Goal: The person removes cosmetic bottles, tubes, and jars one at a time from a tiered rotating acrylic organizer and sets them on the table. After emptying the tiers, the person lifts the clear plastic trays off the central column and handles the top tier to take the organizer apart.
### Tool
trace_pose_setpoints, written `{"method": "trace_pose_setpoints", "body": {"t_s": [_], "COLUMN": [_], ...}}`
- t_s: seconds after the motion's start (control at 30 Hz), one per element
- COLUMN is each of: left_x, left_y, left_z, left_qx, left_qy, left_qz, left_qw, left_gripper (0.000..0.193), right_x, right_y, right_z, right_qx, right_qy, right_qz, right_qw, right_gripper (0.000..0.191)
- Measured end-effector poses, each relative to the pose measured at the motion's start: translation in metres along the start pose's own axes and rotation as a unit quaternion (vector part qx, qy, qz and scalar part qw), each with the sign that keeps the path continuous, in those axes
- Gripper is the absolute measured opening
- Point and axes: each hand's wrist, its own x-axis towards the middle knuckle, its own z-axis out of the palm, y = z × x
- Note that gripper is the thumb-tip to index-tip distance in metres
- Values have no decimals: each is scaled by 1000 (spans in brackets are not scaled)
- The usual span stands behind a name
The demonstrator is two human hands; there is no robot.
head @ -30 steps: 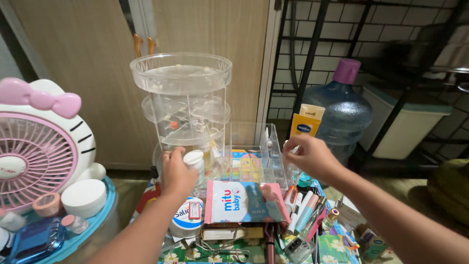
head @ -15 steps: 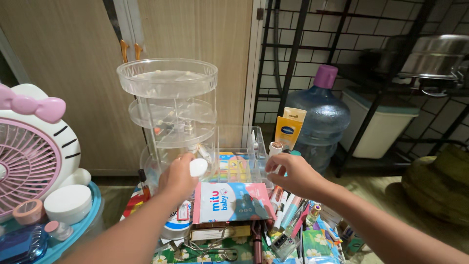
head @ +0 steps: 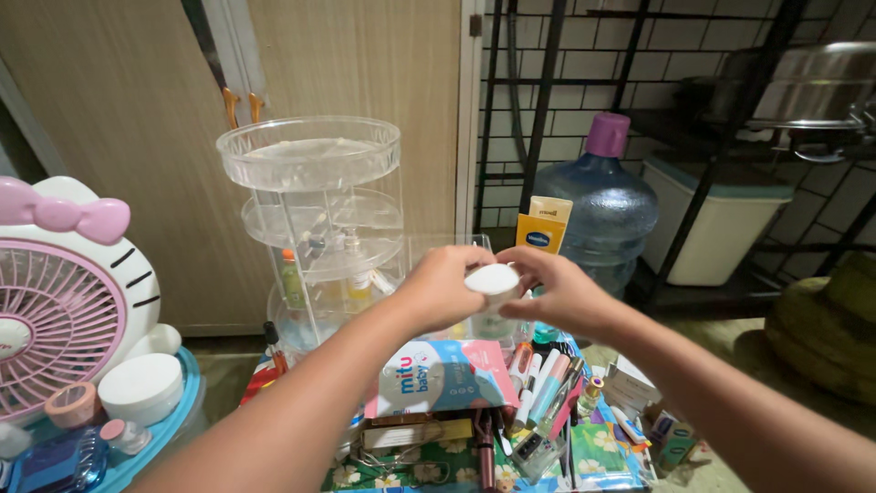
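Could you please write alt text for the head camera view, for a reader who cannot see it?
Two bare hands, left hand and right hand, meet around a small white-capped container above a cluttered table of cosmetics. Behind stands a clear tiered organiser; a pink cat-shaped fan is left, a water jug right.

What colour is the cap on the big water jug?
Purple-pink, on the blue-tinted water jug; the cap shows clearly in the head view.
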Motion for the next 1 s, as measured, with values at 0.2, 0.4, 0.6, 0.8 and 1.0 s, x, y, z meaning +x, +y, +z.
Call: {"method": "trace_pose_setpoints", "body": {"t_s": [0.2,0.4,0.6,0.8,1.0], "left_x": [26,29,11,-3,-9], "left_y": [-2,-18,-42,-59,-63], "left_z": [24,36,2,-15,-6], "left_qx": [-157,-33,296,590,682], "left_qy": [14,42,-12,-228,-308], "left_qz": [-146,-96,-108,-50,-69], "left_qw": [977,994,949,773,660], "left_gripper": [59,44,33,37,40], "right_x": [-19,-29,-45,-55,-48], "right_y": [17,59,111,163,199], "right_z": [-27,-42,-74,-78,-53], "right_qx": [263,370,312,242,137], "right_qy": [-36,18,98,201,225], "right_qz": [208,288,328,357,376], "right_qw": [941,883,886,879,888], "right_gripper": [55,53,50,53,58]}}
